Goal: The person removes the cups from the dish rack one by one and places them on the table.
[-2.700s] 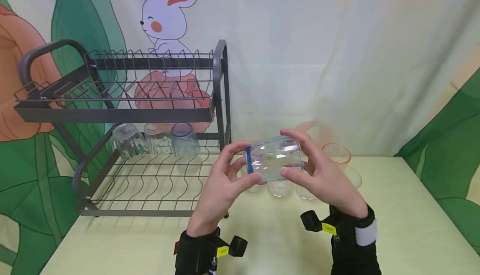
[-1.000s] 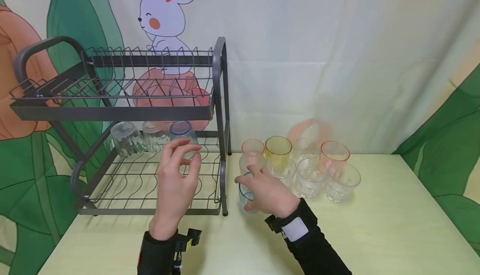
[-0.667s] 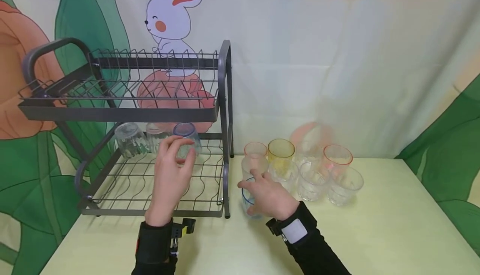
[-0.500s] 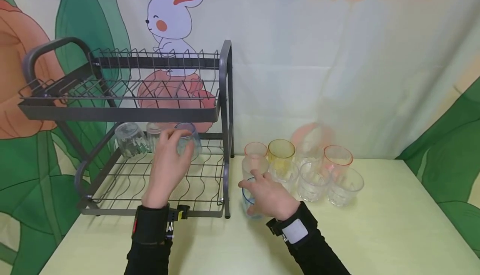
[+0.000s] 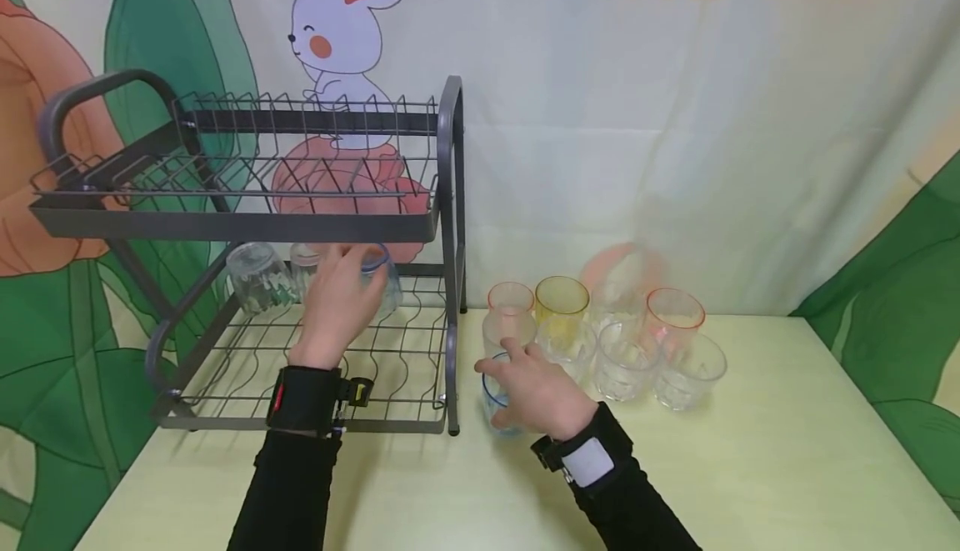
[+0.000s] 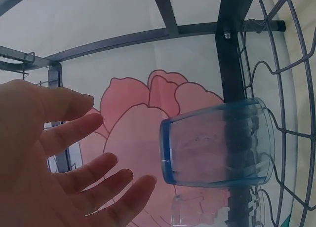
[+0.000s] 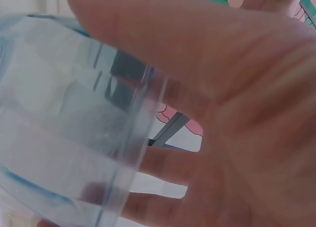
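Observation:
Inside the lower tier, my left hand (image 5: 333,305) is beside an upside-down glass with a blue base (image 5: 390,288). The left wrist view shows a gap between the spread fingers of this hand (image 6: 79,163) and the glass (image 6: 207,145). On the table, my right hand (image 5: 543,393) reaches over a blue-rimmed glass (image 5: 495,405) standing right of the rack. Seen from the right wrist, thumb and fingers of the hand (image 7: 232,108) curl round the clear glass (image 7: 59,103); part of the grip is hidden behind it.
The dark two-tier rack (image 5: 300,424) stands at left, its upper tier (image 5: 232,226) above my left hand. Two more upside-down glasses, one at far left (image 5: 258,280), share the lower tier. Several glasses, including a yellow one (image 5: 562,297) and a red-rimmed one (image 5: 675,309), stand right of the rack.
Both hands held a glass in the air earliest on. Since then my right hand has come down to the blue-rimmed glass on the table, and my left hand has moved forward into the lower tier.

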`<act>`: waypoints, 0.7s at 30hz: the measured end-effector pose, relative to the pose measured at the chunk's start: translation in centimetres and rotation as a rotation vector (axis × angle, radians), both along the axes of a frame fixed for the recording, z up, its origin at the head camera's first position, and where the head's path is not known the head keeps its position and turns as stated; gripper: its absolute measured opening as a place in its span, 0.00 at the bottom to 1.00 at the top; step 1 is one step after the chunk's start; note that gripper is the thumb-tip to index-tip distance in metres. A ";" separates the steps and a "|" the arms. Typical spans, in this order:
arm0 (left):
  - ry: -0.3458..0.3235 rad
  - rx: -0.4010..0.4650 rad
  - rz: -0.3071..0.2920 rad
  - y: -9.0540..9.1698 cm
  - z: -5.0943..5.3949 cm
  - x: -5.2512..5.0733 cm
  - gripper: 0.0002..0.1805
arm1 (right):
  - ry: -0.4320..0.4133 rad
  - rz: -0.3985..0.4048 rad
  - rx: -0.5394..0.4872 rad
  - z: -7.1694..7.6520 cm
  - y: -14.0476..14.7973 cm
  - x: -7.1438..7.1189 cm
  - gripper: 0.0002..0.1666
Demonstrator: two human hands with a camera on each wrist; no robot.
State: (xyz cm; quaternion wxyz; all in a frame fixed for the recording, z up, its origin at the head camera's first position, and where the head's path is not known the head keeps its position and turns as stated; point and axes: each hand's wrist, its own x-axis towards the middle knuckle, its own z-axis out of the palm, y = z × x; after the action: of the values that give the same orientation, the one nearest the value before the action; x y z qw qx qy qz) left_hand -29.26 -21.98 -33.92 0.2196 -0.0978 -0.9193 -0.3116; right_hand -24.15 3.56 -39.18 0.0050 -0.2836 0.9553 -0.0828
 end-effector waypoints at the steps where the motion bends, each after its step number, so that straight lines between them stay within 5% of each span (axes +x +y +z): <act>1: -0.016 -0.003 0.000 0.0 0.0 -0.2 0.18 | 0.000 -0.001 0.001 0.1 0.0 0.0 0.38; 21: -0.283 -0.182 0.036 0.2 0.2 -3.5 0.30 | 0.067 -0.012 0.038 -0.3 -0.5 0.1 0.38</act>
State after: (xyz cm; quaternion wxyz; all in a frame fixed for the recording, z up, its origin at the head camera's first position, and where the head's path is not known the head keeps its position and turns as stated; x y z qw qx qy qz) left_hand -32.74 -21.82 -33.68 0.0839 -0.0561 -0.9670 -0.2338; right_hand -24.02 3.10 -39.49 -0.0222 -0.2802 0.9581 -0.0552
